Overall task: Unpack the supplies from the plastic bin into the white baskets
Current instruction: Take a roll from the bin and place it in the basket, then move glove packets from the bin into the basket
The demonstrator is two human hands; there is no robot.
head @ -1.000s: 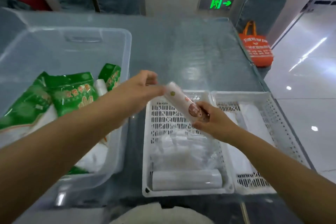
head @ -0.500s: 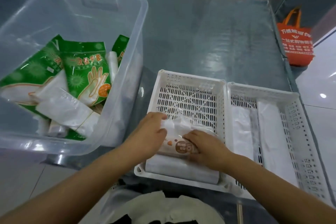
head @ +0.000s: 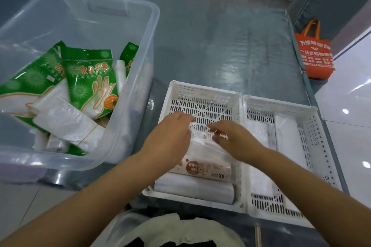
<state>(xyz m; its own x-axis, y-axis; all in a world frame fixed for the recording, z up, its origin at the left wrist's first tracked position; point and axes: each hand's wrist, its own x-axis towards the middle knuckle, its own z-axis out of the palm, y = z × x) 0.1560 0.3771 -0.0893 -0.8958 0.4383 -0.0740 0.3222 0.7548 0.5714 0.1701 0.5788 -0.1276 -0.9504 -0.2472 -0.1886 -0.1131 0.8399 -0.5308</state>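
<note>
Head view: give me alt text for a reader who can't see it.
Both hands, left hand and right hand, rest on clear packets in the left white basket, above an orange-labelled roll. Green glove packs remain in the plastic bin.

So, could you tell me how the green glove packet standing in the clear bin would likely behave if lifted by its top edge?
The green glove packet looks like a thin flat pouch leaning on its neighbours in the clear bin, so it would probably flop and feel light. Its glossy film may be slippery. It seems unlikely to roll.
</note>
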